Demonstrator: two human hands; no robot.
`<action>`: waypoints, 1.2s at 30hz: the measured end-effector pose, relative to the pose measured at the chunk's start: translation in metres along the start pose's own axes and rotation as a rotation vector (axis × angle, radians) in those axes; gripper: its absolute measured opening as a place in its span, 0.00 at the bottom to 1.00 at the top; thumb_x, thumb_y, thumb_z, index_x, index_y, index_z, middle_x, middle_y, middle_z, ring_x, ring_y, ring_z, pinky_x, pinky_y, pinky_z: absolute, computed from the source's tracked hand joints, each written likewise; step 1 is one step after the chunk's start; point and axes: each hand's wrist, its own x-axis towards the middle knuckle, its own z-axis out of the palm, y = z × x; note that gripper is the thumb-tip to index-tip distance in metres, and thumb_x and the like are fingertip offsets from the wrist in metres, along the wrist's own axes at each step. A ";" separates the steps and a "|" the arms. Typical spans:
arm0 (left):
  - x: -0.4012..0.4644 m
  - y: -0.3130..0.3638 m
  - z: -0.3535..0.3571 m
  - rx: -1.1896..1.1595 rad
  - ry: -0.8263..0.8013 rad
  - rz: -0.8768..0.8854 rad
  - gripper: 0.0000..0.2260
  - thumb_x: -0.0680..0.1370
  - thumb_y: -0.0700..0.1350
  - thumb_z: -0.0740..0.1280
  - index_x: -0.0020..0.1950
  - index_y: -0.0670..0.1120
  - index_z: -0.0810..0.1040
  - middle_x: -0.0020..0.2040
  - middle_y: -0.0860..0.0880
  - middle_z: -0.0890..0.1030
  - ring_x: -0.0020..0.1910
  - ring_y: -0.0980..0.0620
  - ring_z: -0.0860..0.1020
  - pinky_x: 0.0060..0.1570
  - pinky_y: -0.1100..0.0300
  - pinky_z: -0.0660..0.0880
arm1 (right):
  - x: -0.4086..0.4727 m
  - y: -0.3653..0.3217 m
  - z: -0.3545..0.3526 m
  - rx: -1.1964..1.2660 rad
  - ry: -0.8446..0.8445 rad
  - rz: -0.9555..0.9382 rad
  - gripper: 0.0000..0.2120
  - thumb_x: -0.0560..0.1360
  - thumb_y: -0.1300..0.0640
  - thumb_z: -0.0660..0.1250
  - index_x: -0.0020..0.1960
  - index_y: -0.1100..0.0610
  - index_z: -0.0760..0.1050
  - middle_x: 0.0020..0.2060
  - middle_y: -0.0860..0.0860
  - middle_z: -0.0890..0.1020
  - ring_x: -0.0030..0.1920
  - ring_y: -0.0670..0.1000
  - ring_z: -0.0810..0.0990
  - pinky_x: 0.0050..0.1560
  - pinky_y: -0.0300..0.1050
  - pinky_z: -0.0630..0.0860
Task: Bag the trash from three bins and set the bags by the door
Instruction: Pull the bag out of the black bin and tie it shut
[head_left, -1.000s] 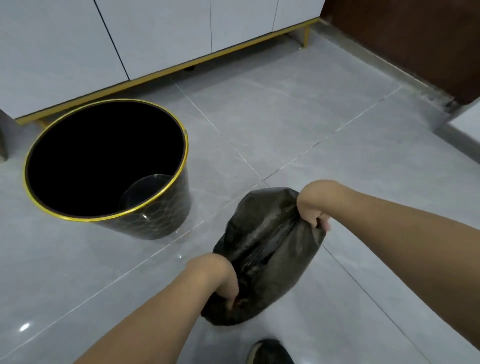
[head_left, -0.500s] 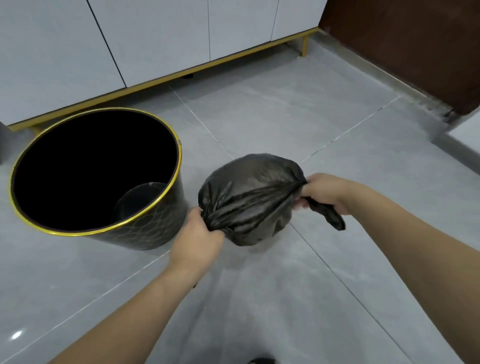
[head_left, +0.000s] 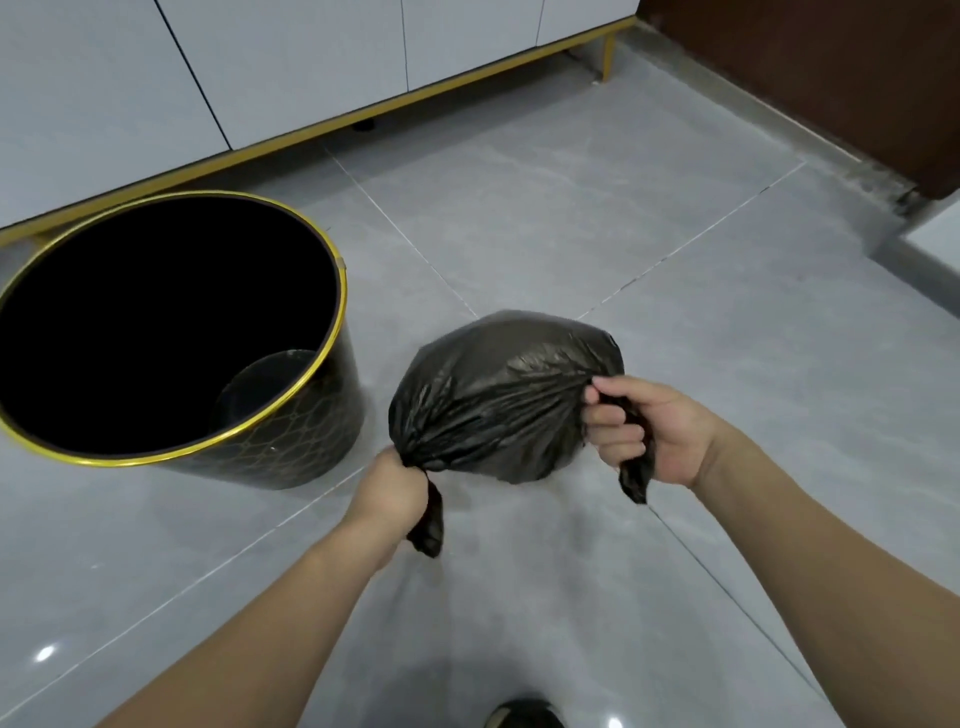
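Note:
A full black trash bag (head_left: 498, 395) hangs above the grey floor between my hands. My left hand (head_left: 392, 493) is shut on a twisted corner of the bag at its lower left, with the plastic tail dangling below the fist. My right hand (head_left: 644, 431) is shut on the opposite twisted corner at the bag's right side, palm towards me, its tail hanging down too. A black bin with a gold rim (head_left: 332, 415) stands on the floor to the left, with no liner inside it.
White cabinets on a gold base (head_left: 363, 111) run along the back. A dark brown door (head_left: 831, 78) stands at the upper right. My shoe tip (head_left: 524, 714) shows at the bottom edge. Grey tiled floor (head_left: 623, 208) lies between the bin and door.
The bag rose from low near my feet, and my hands have drawn its two corners out to the sides. My right hand has turned palm up.

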 end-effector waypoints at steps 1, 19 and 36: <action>-0.001 0.000 0.003 0.027 0.088 0.087 0.10 0.76 0.34 0.53 0.53 0.40 0.71 0.37 0.39 0.78 0.31 0.41 0.78 0.32 0.49 0.78 | 0.004 0.002 0.005 0.039 0.013 -0.064 0.08 0.70 0.52 0.72 0.40 0.56 0.76 0.27 0.47 0.70 0.23 0.43 0.63 0.21 0.35 0.58; -0.027 0.004 0.049 1.591 -0.016 0.400 0.15 0.77 0.36 0.61 0.64 0.41 0.71 0.61 0.46 0.78 0.58 0.45 0.78 0.51 0.54 0.75 | 0.022 0.006 0.020 0.285 0.154 -0.438 0.10 0.76 0.57 0.62 0.52 0.50 0.81 0.44 0.50 0.84 0.27 0.46 0.73 0.22 0.35 0.64; -0.056 0.019 0.035 1.749 -0.103 0.553 0.13 0.76 0.34 0.60 0.61 0.42 0.72 0.43 0.47 0.74 0.55 0.45 0.80 0.38 0.58 0.68 | 0.006 -0.045 0.019 0.071 0.404 -0.644 0.12 0.79 0.54 0.61 0.61 0.54 0.75 0.58 0.50 0.83 0.25 0.44 0.67 0.22 0.35 0.62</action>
